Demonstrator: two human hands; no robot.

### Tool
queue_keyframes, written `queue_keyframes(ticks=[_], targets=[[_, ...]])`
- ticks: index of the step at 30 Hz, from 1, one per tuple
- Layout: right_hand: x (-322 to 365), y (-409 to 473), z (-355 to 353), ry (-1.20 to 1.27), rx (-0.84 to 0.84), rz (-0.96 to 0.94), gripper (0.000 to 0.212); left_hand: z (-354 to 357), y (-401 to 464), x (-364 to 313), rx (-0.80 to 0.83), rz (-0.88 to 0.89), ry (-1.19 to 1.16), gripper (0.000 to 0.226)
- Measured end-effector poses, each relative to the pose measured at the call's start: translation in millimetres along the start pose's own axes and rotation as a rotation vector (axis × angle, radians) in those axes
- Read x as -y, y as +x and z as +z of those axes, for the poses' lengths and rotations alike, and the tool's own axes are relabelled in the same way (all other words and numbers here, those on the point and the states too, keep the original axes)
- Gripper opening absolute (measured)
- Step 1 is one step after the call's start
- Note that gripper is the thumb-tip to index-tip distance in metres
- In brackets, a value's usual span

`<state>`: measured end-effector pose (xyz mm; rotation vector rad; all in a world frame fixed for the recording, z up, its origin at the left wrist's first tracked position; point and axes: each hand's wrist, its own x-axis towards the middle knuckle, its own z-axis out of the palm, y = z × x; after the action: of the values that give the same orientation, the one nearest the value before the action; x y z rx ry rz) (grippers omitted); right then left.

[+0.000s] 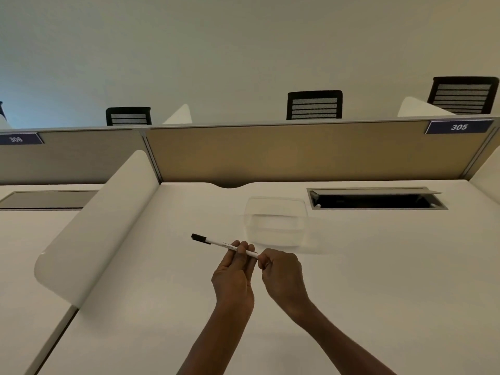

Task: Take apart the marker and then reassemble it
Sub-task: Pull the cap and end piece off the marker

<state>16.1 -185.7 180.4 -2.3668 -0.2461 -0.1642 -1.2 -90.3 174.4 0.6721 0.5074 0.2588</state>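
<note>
I see a wide, smooth white counter (pixel 378 293) filling the lower view, matte and bare over most of its surface. Behind it stands a tan fabric partition (pixel 297 152) with a slim metal frame and a dark blue plate (pixel 459 127) reading 305. A curved white divider (pixel 102 226) with rounded corners rises along the counter's left edge. Set into the counter at the back right is a rectangular metal-rimmed hatch (pixel 376 200), its flap tilted up over a dark opening. Three black mesh-backed chairs (pixel 314 105) show above the partition. Near the back middle of the counter sits a clear plastic box (pixel 276 220), rounded at the corners and faint against the white.

My two bare hands meet above the counter, just in front of the box. My left hand (pixel 234 272) is curled around the marker (pixel 224 246), fingers wrapped over the middle of its thin white barrel. My right hand (pixel 281 272) is clenched on the barrel's right end, hiding it. The marker is held off the counter, tilted, its black cap (pixel 198 237) pointing up and left, clear of both hands.
</note>
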Motion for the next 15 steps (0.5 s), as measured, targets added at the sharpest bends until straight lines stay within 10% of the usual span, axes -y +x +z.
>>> queue_keyframes(ticks=[6, 11, 15], targets=[[0, -5, -3, -0.151, -0.118, -0.196, 0.019, 7, 2, -11, 0.079, -0.077, 0.013, 0.018], [6, 14, -47, 0.815, 0.624, 0.316, 0.039, 3, 11, -36, 0.323, -0.096, 0.129, 0.038], [8, 21, -66, 0.980, 0.876, 0.391, 0.041, 5, 15, -44, 0.432, -0.114, 0.130, 0.030]])
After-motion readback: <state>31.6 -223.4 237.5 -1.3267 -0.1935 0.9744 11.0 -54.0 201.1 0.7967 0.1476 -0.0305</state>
